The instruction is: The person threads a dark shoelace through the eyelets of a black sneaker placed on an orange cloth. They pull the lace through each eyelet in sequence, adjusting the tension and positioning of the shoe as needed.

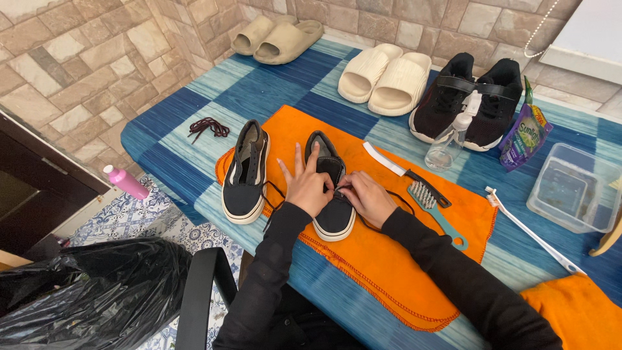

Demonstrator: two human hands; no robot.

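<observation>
Lace [389, 198] pinched in right hand [366, 198] grip at dark shoe [330, 188] on orange cloth [389, 259]; left hand [304, 188] splayed flat on shoe, holding nothing; lace could slip its eyelet if tugged, shoe may shift

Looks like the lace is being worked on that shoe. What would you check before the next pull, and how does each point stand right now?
1. Shoe steadied: the left hand lies flat on the right shoe. Ok.
2. Lace gripped: the right hand pinches the lace at the eyelets. Ok.
3. Loose lace free: it loops over the orange cloth beside the shoe; whether it is snagged under the wrist, cannot tell.
4. Shoe on the cloth: both it and the left shoe sit on it. Ok.
5. Brushes out of the way: the teal brush lies close to the right forearm. Not ok.
</observation>
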